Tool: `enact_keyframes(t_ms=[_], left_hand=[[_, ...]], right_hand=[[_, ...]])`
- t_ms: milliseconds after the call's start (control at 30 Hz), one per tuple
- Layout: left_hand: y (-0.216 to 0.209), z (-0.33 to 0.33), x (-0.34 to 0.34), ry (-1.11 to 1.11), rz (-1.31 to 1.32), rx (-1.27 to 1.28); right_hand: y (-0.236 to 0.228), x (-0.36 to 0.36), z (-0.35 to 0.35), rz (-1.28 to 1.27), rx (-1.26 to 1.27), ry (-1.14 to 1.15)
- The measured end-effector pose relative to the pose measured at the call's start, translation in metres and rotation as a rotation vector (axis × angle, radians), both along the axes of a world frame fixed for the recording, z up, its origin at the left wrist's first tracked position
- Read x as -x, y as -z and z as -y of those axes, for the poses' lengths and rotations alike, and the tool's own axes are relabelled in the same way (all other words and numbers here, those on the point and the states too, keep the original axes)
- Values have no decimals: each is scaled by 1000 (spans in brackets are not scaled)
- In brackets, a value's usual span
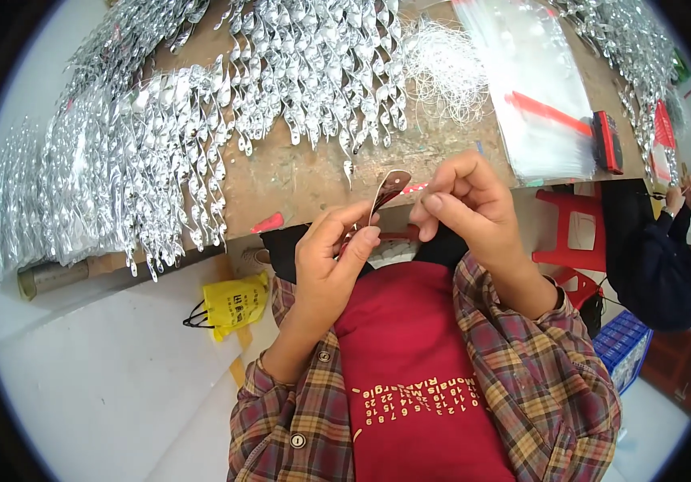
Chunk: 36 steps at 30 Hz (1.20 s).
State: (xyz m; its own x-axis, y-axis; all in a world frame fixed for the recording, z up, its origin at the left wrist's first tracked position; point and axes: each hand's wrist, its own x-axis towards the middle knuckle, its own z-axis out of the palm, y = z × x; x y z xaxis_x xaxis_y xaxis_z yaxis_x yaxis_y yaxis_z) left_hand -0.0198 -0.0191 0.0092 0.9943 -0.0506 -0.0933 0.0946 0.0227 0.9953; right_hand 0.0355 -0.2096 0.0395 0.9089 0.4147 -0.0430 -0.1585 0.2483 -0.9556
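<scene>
My left hand [331, 253] is closed around a shiny, curved metallic strip [394, 184] with a small hole near its rounded upper end. The strip looks brown and dark where it reflects. Just right of it, my right hand [478, 205] is raised with thumb and fingertips pinched together; whatever they hold, if anything, is too fine to make out. Both hands are in front of the table's near edge, above my lap. Many silver twisted spiral strips [313, 72] lie in rows across the table [281, 173], some hanging over its edge.
A tangle of white string [446, 76] lies beside clear plastic bags [542, 104]. Right of them is a red-and-black box [607, 143]. A yellow bag [235, 305] sits below the table. Red stools [566, 233], a blue crate [623, 347] and another person [662, 273] are at right.
</scene>
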Motion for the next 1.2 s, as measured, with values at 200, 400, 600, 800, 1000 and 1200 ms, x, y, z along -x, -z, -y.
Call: enact_keyframes(t_ms=[200, 400, 600, 800, 1000, 1200], left_hand=[[2, -5, 1, -138, -44, 135], [1, -7, 1, -120, -36, 81], [-1, -7, 2, -96, -43, 83], [4, -11, 2, -104, -55, 119], [5, -10, 2, -84, -49, 157], [6, -11, 1, -105, -69, 191]], right_hand=[[20, -24, 16, 98, 217, 196], [43, -77, 37, 1193, 1086, 168], [51, -124, 36, 1536, 1255, -79], [46, -137, 28, 1653, 1192, -323], [45, -124, 17, 1602, 1400, -378], [17, -63, 15, 575, 790, -110]])
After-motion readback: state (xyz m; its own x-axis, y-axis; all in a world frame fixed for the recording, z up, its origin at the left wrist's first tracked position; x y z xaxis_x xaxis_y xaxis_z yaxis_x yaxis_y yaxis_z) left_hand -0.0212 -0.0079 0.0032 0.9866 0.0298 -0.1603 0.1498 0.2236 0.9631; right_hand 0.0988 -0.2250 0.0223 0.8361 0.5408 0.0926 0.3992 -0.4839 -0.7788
